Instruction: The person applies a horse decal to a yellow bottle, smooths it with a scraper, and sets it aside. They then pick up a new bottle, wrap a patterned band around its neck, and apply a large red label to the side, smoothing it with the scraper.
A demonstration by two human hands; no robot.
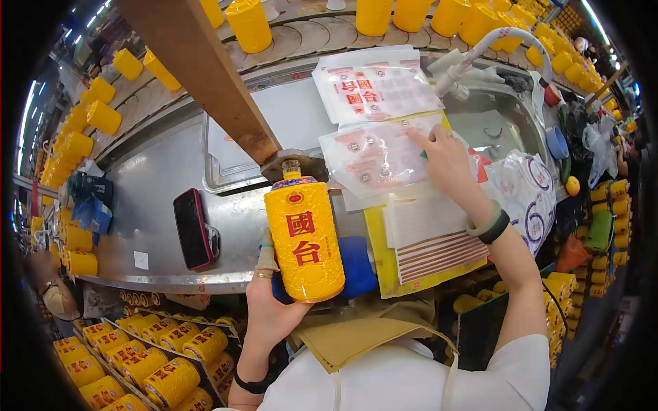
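Note:
My left hand [269, 301] is wrapped round a yellow bottle [305, 240] with red characters, a blue-patterned shoulder and a bare neck. It stands slightly tilted, its front facing me. A ring and pale finger covers show on that hand. My right hand [442, 161] lies over a sheet of printed decals [377, 157], its index finger stretched out onto the paper. Something green shows by its thumb. Behind lies another decal stack [370, 85] with red characters. Nearer me, brown-striped sheets [439, 257] rest on a yellow board [384, 281].
A phone [194, 229] lies on the metal counter [144, 178] at left. A wooden post [205, 75] slants down behind the bottle. Beyond, yellow bottles [248, 27] stand along a conveyor. A white tap [480, 51] arches over the sink at right; racked bottles [171, 380] fill the lower left.

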